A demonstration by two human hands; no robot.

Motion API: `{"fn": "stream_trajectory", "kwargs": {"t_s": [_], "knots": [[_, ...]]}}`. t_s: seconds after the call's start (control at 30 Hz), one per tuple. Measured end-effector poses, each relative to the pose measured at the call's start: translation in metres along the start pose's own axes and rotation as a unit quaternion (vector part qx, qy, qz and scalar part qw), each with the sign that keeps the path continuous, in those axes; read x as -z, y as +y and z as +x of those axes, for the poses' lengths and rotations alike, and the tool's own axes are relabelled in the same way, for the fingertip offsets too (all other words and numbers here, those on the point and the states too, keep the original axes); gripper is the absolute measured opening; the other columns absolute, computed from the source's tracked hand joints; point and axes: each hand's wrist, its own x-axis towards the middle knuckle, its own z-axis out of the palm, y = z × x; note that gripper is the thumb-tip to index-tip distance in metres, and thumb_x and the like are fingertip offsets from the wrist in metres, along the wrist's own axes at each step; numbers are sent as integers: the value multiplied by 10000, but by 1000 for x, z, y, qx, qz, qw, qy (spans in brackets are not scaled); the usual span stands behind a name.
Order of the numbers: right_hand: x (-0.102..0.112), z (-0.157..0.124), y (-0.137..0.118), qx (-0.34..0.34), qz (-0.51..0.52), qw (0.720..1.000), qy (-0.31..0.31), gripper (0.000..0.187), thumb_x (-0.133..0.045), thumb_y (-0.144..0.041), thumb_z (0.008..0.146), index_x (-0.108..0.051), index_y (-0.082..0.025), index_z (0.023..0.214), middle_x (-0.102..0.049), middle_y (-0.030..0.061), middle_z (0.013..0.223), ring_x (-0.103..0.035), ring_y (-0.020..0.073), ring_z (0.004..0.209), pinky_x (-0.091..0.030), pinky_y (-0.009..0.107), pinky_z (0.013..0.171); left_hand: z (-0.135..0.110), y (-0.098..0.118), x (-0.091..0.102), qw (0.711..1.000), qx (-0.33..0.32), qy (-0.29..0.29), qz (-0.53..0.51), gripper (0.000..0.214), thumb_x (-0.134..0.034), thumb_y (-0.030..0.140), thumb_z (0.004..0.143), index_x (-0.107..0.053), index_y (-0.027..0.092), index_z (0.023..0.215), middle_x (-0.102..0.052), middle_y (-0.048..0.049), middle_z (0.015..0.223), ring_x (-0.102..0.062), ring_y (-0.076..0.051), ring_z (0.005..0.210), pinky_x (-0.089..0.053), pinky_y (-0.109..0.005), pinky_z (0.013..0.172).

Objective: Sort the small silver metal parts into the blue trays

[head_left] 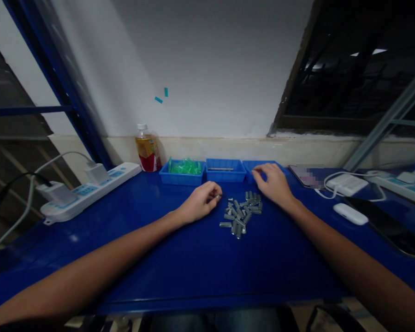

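Note:
A heap of several small grey metal cylinders (242, 212) lies on the blue table (180, 258). My left hand (202, 200) rests just left of the heap, fingers curled in a pinch on one small metal piece (217, 197). My right hand (271, 182) lies beyond the heap at its far right, fingers bent and reaching towards the rightmost blue tray (259, 164); what it holds, if anything, is hidden.
Three blue trays stand at the back: one with green plastic pieces (183, 167), a middle one (225, 169), one behind my right hand. A drink bottle (147, 150) and power strip (86, 189) are left; a phone (306, 175), chargers and a white case (350, 214) right.

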Motion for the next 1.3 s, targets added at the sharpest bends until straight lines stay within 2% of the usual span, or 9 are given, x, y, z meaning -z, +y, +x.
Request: {"fn": "stream_trajectory", "kwargs": {"t_s": [0.17, 0.3, 0.5, 0.6, 0.7, 0.8, 0.9, 1.03, 1.3], "knots": [[4, -14, -66, 220, 84, 968, -90, 217, -463, -229, 898, -603, -172, 1054, -631, 82, 931, -527, 219, 896, -395, 349, 787, 2, 1, 2, 963, 94, 31, -251, 345, -664, 255, 748, -480, 157, 1023, -634, -28, 865, -600, -121, 746, -454, -264, 728], [-1, -18, -78, 236, 114, 959, -105, 161, -481, -216, 896, -602, -178, 996, -615, 85, 905, -523, 215, 878, -404, 353, 771, 1, 5, 1, 953, 120, 21, -278, 529, -693, 311, 746, -466, 151, 1197, -675, -27, 833, -587, -117, 689, -425, -245, 672], [0, -18, -74, 238, 89, 962, -98, 155, -470, -234, 900, -604, -163, 934, -609, 89, 878, -517, 220, 860, -399, 355, 748, 2, 2, -3, 951, 115, 34, -285, 559, -667, 311, 773, -389, 143, 1228, -659, -82, 954, -624, -153, 788, -452, -252, 672], [0, -11, -61, 183, 46, 981, -51, 182, -470, -280, 897, -605, -166, 852, -607, 88, 853, -515, 225, 847, -385, 357, 754, 2, 1, -5, 977, 106, 35, -182, 391, -564, 281, 844, -440, 142, 1188, -618, -94, 1000, -622, -164, 808, -478, -283, 684], [-4, -1, -27, 56, 11, 998, 17, 209, -478, -302, 882, -597, -174, 768, -603, 94, 818, -513, 237, 835, -382, 365, 761, -1, 5, -7, 1000, 27, -9, 5, 260, -491, 190, 870, -548, 154, 1121, -585, -97, 1063, -588, -181, 917, -474, -333, 809], [-12, 3, 10, -51, -30, 997, 55, 216, -505, -326, 855, -612, -171, 749, -610, 111, 831, -511, 263, 859, -379, 382, 760, -4, 12, -8, 984, -88, -87, 130, 335, -415, 131, 898, -557, 197, 1194, -564, -96, 1152, -524, -202, 1068, -415, -363, 933], [-19, 2, 32, -118, -62, 990, 56, 223, -524, -351, 835, -634, -172, 759, -617, 118, 852, -505, 280, 879, -376, 394, 746, -6, 15, -8, 969, -113, -121, 185, 359, -420, 141, 905, -546, 231, 1229, -566, -84, 1190, -509, -213, 1088, -400, -375, 942], [-24, -1, 37, -146, -72, 986, 45, 242, -521, -376, 833, -651, -181, 771, -622, 116, 863, -489, 289, 889, -367, 403, 726, -5, 14, -8, 968, -83, -118, 203, 274, -492, 200, 890, -586, 220, 1146, -610, -74, 1124, -526, -220, 1046, -409, -381, 915], [-21, -2, 26, -107, -65, 992, 34, 271, -501, -383, 851, -678, -189, 785, -619, 118, 881, -475, 298, 923, -368, 411, 731, -6, 17, -6, 976, -70, -112, 172, 147, -559, 225, 840, -564, 197, 985, -625, -50, 1004, -541, -214, 975, -426, -362, 871]]}}
